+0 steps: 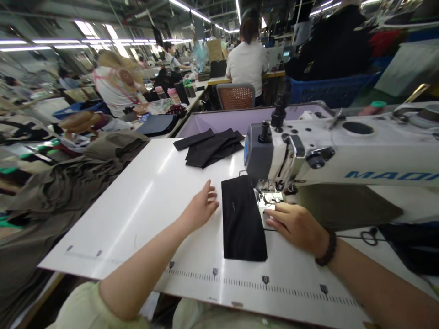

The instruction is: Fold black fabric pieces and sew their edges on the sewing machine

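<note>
A folded black fabric piece [242, 224] lies flat on the white table between my two hands, with a small pale mark on its upper part. My left hand [202, 208] hovers just left of it, fingers loosely apart and nothing in them. On the other side, my right hand [297, 226] rests by the needle plate [270, 199] of the sewing machine [308, 151]. Its fingers are stretched out and slightly bent, with no fabric seen in them. A dark beaded bracelet [328, 249] circles that wrist. The needle area is partly hidden by the machine head.
Black fabric pieces [212, 148] lie stacked at the table's back. Olive cloth [343, 208] sits under the machine arm, near scissors [369, 235]. Brown-grey garments [68, 183] are heaped at the left. A printed ruler [240, 284] runs along the front edge. Other people work farther back.
</note>
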